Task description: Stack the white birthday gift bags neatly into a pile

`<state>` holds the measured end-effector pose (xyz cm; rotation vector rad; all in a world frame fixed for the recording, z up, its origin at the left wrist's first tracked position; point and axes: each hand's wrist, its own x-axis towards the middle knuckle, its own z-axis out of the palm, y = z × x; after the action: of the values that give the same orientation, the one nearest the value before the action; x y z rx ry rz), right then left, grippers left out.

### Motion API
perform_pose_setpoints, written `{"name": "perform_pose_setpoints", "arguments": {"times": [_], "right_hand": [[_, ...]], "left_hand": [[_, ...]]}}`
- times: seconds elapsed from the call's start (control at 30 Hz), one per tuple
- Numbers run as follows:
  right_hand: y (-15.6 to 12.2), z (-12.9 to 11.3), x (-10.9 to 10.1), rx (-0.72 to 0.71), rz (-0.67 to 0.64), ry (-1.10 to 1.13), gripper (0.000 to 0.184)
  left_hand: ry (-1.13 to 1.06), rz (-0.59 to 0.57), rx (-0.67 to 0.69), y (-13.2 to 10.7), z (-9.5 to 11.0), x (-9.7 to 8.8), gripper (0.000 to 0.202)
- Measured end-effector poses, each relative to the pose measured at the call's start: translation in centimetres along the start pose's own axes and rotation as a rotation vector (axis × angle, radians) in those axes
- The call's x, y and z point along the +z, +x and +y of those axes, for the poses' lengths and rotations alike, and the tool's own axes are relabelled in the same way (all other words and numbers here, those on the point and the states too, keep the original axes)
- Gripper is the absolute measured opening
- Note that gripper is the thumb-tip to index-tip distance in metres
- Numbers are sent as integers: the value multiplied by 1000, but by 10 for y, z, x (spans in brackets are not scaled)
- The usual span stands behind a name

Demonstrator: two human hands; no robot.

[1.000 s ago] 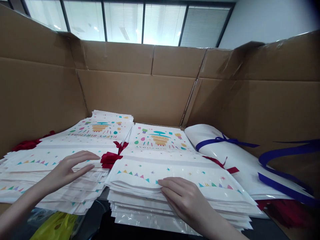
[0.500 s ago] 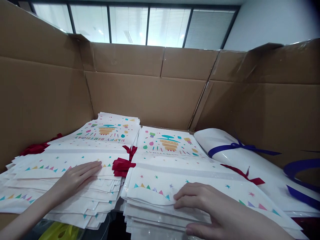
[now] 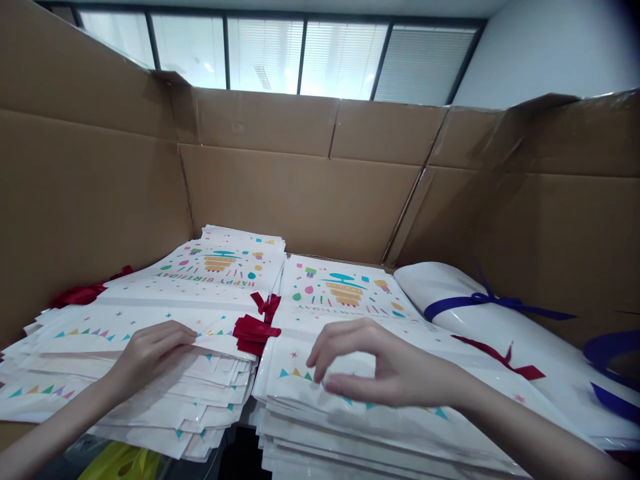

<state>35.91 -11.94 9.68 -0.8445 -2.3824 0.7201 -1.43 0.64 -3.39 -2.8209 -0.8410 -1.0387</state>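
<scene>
**Cardboard walls around two stacks of birthday bags**

Tall cardboard walls (image 3: 300, 193) close in the work area on three sides, and a row of windows with blinds (image 3: 300, 57) shows above them. Two stacks of flat white bags fill the surface inside.

The left stack of birthday bags (image 3: 210, 267) is fanned and uneven, and its left end is cut off by the frame. The right stack of birthday bags (image 3: 345, 293) lies just beside it, and its lower layers run out of view at the bottom. A white bag tied with a blue ribbon (image 3: 480, 313) lies to the right against the wall. A second blue ribbon loop (image 3: 615, 347) is cut off at the edge.

The right hand (image 3: 395, 373) is over the near end of the right stack. Its fingers are curled and its thumb and forefinger are apart, pinching nothing. Only the thumb tip seems to touch the top bag.

The left hand (image 3: 145, 353) rests on the left stack with its fingers pressed together at the top bag's edge. Its thumb is hidden, so I cannot tell whether it grips the bag.

A red ribbon bow (image 3: 255, 327) sits between the stacks. Yellow plastic (image 3: 115, 463) shows at the bottom left, too blurred to identify.
</scene>
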Motion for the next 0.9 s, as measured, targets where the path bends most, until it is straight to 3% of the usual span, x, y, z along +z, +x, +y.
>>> {"name": "perform_pose_setpoints", "arguments": {"times": [0.1, 0.23, 0.33, 0.43, 0.53, 0.73, 0.8, 0.9], "right_hand": [[19, 18, 1, 168, 87, 142, 14], [51, 56, 13, 508, 174, 427, 18], [77, 83, 29, 669, 118, 571, 25], [102, 98, 47, 787, 1, 735, 45], [123, 101, 62, 784, -28, 907, 58], [138, 95, 60, 666, 379, 1036, 47], [134, 95, 53, 662, 432, 1048, 46], [121, 96, 43, 688, 463, 1020, 28]], "left_hand": [[-124, 3, -123, 10, -1, -13, 20], [-172, 156, -287, 21, -2, -33, 19], [-161, 298, -361, 27, 0, -43, 15], [-183, 408, -414, 31, 7, -45, 12], [-205, 436, -385, 33, 19, -40, 11], [-201, 220, -56, 31, 44, -25, 14], [-198, 193, 13, 32, 51, -19, 19], [-180, 159, 86, 36, 58, -10, 21]]}}
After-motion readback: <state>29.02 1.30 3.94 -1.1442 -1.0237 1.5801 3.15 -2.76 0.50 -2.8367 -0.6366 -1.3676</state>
